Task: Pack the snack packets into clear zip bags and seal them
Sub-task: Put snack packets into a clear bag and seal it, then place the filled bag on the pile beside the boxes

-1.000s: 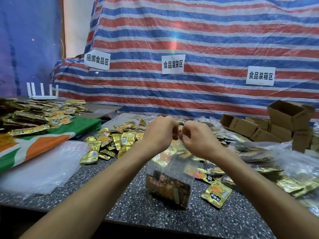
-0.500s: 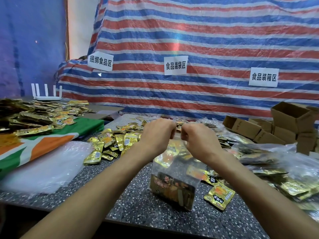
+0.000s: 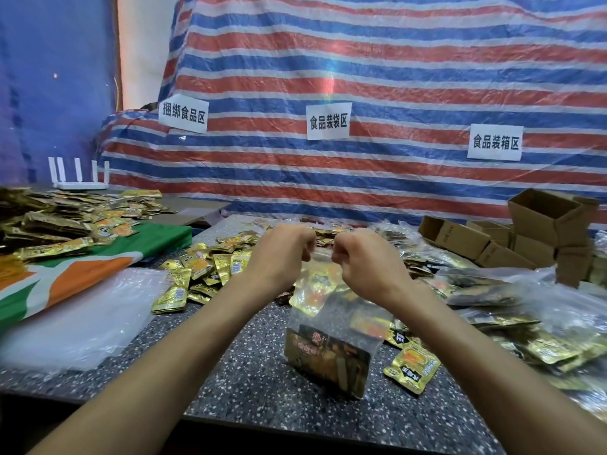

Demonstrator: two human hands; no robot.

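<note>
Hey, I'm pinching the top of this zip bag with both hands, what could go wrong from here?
1. A gold packet sits high inside the clear zip bag, just under your left hand and right hand; it might catch in the zip.
2. Your hands hide the zip's ends, so a corner could stay open unnoticed.
3. The bag's bottom is near the table's front edge and may tip off if released.

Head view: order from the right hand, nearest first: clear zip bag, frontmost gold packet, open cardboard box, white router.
1. clear zip bag: held by right hand.
2. frontmost gold packet: front right.
3. open cardboard box: back right.
4. white router: far back left.
</note>
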